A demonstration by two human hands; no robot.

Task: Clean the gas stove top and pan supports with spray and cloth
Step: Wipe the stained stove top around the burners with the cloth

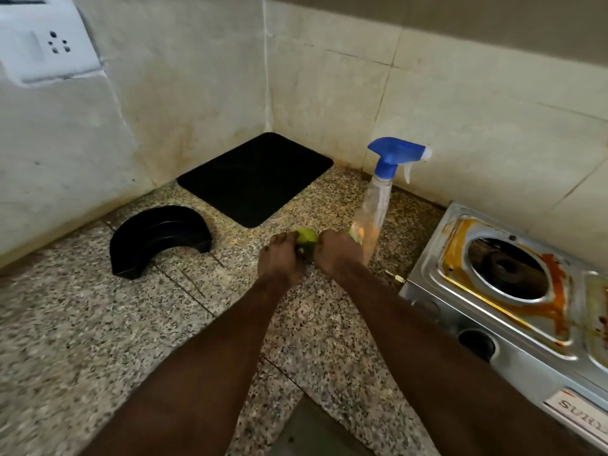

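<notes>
Both my hands meet over the speckled granite counter (98, 324), gripping a small yellow-green cloth or sponge (307, 238) between them. My left hand (279, 261) holds its left side, my right hand (339, 255) its right side; most of it is hidden by my fingers. Just behind my right hand stands a clear spray bottle (375, 209) with a blue trigger head. At the right sits the steel gas stove (437, 291), its top smeared with orange-brown grease around an open burner (508, 268). No pan support lies on that burner.
A black mat (255, 179) lies in the tiled corner. A black curved plastic piece (158, 238) rests on the counter to the left. A white wall socket (49, 41) is at upper left. The counter's front edge runs below my forearms.
</notes>
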